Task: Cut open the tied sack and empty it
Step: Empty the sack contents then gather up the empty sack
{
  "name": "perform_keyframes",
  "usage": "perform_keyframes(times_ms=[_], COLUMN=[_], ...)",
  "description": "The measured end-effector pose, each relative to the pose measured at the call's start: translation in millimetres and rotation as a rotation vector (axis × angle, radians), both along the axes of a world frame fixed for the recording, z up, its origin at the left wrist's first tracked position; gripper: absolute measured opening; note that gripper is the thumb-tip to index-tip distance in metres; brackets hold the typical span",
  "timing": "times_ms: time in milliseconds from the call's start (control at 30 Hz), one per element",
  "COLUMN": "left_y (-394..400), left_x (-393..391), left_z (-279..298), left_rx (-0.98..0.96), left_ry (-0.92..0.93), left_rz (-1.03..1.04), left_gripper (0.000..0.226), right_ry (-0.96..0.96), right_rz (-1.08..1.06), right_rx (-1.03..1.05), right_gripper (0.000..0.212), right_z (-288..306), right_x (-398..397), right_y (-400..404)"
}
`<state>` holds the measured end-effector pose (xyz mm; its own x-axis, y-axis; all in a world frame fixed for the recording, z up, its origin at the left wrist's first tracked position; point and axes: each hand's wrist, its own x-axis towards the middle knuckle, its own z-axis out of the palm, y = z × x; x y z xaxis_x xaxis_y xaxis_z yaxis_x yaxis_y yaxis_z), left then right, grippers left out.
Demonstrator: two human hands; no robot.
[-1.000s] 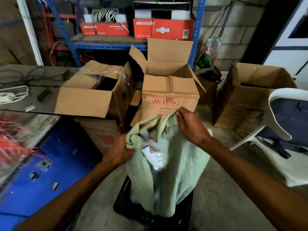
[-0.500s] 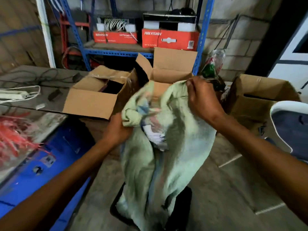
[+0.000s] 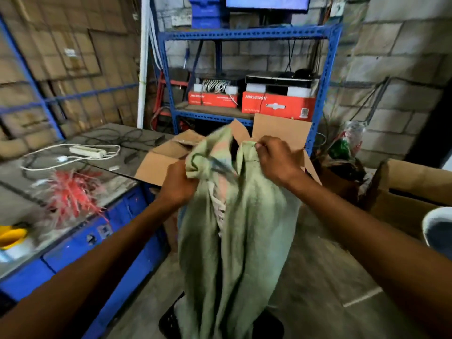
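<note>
A pale green woven sack hangs upright in front of me, its mouth open at the top. My left hand grips the left side of the mouth edge. The right side of the edge is pinched in my right hand, held a little higher. Something pale and pinkish shows inside the opening. The sack's lower end hangs over a black crate on the floor, which it mostly hides.
Open cardboard boxes stand just behind the sack, another box at the right. A blue-fronted bench on the left carries red wires and a white power strip. A blue shelf rack holds red boxes.
Both hands have lifted the sack higher, so it hangs longer and straighter above the crate. The view has tilted upward, showing more of the shelf rack.
</note>
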<state>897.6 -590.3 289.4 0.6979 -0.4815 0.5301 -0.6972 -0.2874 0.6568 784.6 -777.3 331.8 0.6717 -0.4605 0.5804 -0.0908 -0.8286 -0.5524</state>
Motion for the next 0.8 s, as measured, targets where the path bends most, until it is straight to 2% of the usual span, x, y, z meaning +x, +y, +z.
perform_keyframes(times_ms=[67, 167, 200, 300, 400, 433, 500, 567, 600, 633, 667, 733, 767, 800], left_y=[3.0, 3.0, 3.2, 3.5, 6.2, 5.5, 4.0, 0.1, -3.4, -8.3, -11.3, -12.1, -9.8, -5.6], left_x=[-10.2, -24.7, -27.2, -26.0, -34.2, -41.0, -54.9, -73.8, -78.2, -78.3, -74.2, -63.9, -58.4, -50.4], left_z=[17.1, 34.0, 39.2, 45.0, 55.8, 58.3, 63.6, 74.7, 79.2, 82.2, 90.0, 113.9, 129.8, 144.6], left_rx=[-0.097, -0.07, -0.11, -0.056, -0.225, -0.184, -0.061, -0.014, -0.018, -0.067, -0.14, -0.308, -0.377, -0.444], left_ry=[-0.036, -0.098, -0.096, -0.087, -0.035, -0.046, 0.07, 0.299, 0.324, 0.25, 0.161, -0.002, -0.035, -0.032], left_rz=[0.055, 0.052, 0.041, -0.018, 0.147, 0.142, -0.002, -0.222, -0.279, -0.271, -0.182, 0.003, 0.042, 0.05], left_gripper=[0.025, 0.013, 0.015, 0.015, 0.025, 0.031, 0.027, 0.024, 0.031, 0.035, 0.036, 0.043, 0.044, 0.041], right_ry=[-0.041, 0.003, -0.021, 0.034, -0.01, 0.034, 0.062, 0.039, 0.022, 0.019, 0.015, -0.064, -0.128, -0.171], right_rz=[-0.012, 0.025, 0.044, 0.1, 0.043, 0.016, 0.064, 0.248, 0.357, 0.451, 0.515, 0.544, 0.541, 0.541], right_rx=[0.071, 0.098, 0.112, 0.144, 0.226, 0.242, 0.353, 0.645, 0.77, 0.805, 0.772, 0.551, 0.441, 0.368], right_gripper=[0.027, 0.026, 0.026, 0.034, 0.03, 0.028, 0.026, 0.021, 0.021, 0.021, 0.02, 0.011, 0.014, 0.034], right_z=[12.5, 33.1, 40.6, 55.4, 73.6, 79.5, 91.0, 104.8, 114.9, 124.9, 135.8, 153.0, 157.3, 156.7], right_x=[-1.0, -6.3, -6.6, -11.2, -5.2, -5.9, -4.0, -4.5, -6.6, -8.8, -11.4, -25.5, -38.1, -53.1], right_y=[2.2, 6.6, 7.6, 15.5, 12.6, 17.4, 28.7, 41.9, 47.9, 50.2, 50.8, 42.9, 36.9, 28.0])
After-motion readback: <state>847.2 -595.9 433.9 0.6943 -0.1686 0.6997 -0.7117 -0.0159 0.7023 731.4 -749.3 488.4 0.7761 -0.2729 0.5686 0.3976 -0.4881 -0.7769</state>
